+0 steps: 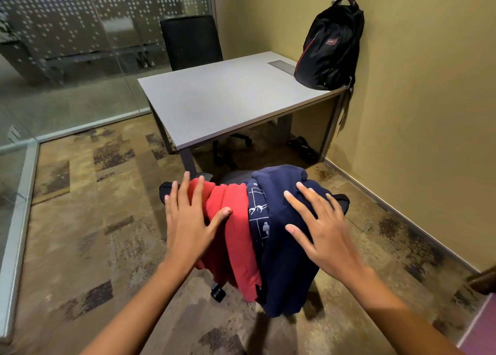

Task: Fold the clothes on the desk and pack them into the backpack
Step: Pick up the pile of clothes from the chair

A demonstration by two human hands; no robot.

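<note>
Both forearms reach forward. The left hand (188,220) lies with straight, spread fingers on a red garment (233,236), and the right hand (324,228) rests just as flat and open on a navy garment (284,252) with white print along its edge. The two garments hang side by side, touching, over the back of a black office chair (166,191), not on the desk. Beyond the chair stands the grey desk (228,99). At its far right corner the black backpack (330,46) stands upright against the yellow wall, a strap hanging over the desk edge; what it holds cannot be seen. A second black chair (190,40) stands behind the desk.
</note>
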